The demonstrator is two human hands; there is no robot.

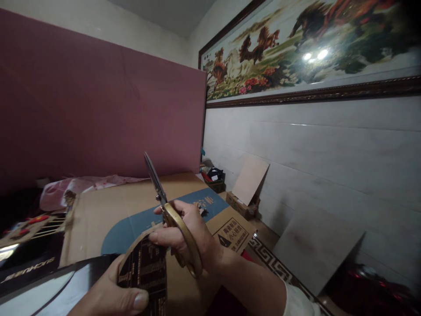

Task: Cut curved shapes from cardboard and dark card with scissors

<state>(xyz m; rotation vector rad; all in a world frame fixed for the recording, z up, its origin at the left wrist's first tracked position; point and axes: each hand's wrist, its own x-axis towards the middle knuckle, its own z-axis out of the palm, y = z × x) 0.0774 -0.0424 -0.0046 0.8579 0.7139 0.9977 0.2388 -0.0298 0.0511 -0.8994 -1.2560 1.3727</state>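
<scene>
My right hand point(194, 235) is closed around the brass handles of a pair of scissors point(171, 215); the blades point up and away, shut. My left hand point(112, 294) pinches a curved piece of printed dark cardboard point(144, 267) at the bottom of the view, thumb on top. The scissors' handles sit just above that piece. Under both hands lies a large flattened cardboard box point(108, 210) with a blue printed panel and a warning label.
A maroon board point(98, 109) stands behind the box. A framed horse picture point(305, 48) hangs on the tiled wall at right. A small open cardboard box point(245, 197) and a leaning tile point(312, 245) stand by that wall. Pink cloth point(82, 184) lies at left.
</scene>
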